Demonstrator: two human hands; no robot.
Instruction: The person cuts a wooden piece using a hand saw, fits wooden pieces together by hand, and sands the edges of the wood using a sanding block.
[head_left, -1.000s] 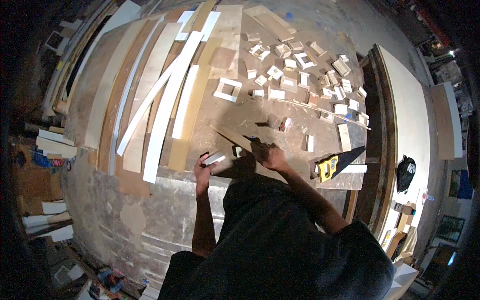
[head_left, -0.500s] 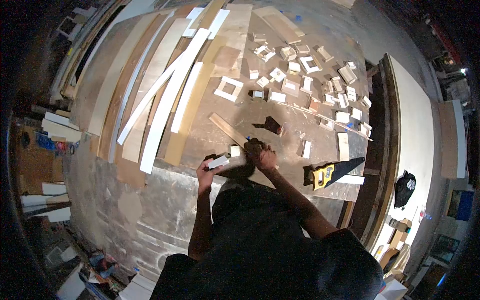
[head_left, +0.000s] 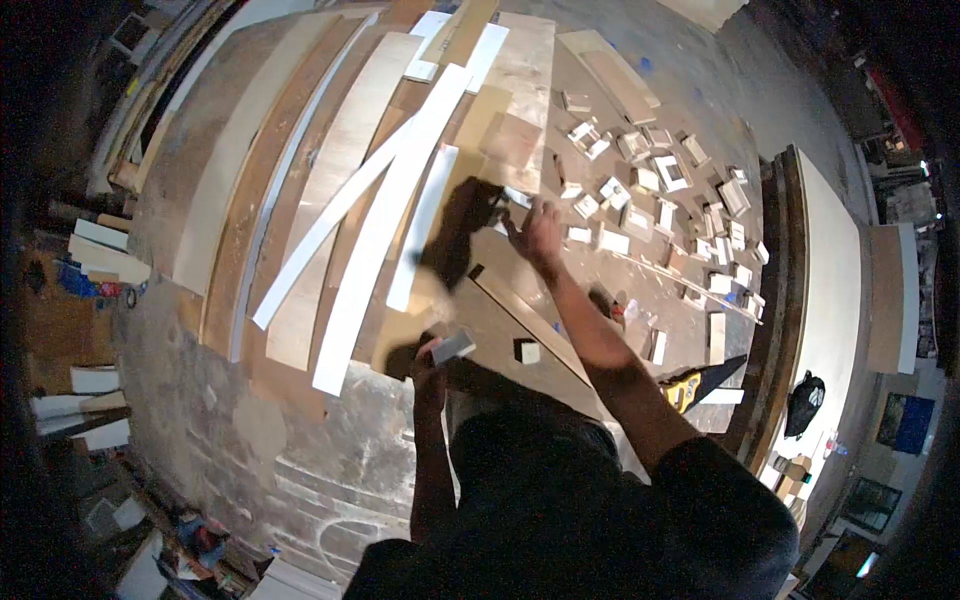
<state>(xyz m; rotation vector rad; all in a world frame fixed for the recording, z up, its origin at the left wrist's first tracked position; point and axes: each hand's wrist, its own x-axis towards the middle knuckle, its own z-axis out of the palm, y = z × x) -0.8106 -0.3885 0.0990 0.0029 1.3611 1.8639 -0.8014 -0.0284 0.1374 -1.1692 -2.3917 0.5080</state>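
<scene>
My left hand is closed around a small rectangular wooden block near the front edge of the work surface. Farther forward, my right hand is at the right side of a small square wooden frame, thumb and fingers about its edge. Shadow and the hand hide part of that frame. A narrow wooden strip lies slantwise below my right forearm. Beside the strip sits a small pale block.
Several long boards lie across the left of the surface. Many small wooden pieces and frames are scattered at the right. A yellow-handled handsaw is partly behind my right arm. A dark bag rests on a pale board.
My right hand has moved forward from the narrow strip to the square frame. My left hand still holds its block. The view has shifted, so the surface sits lower and farther right.
</scene>
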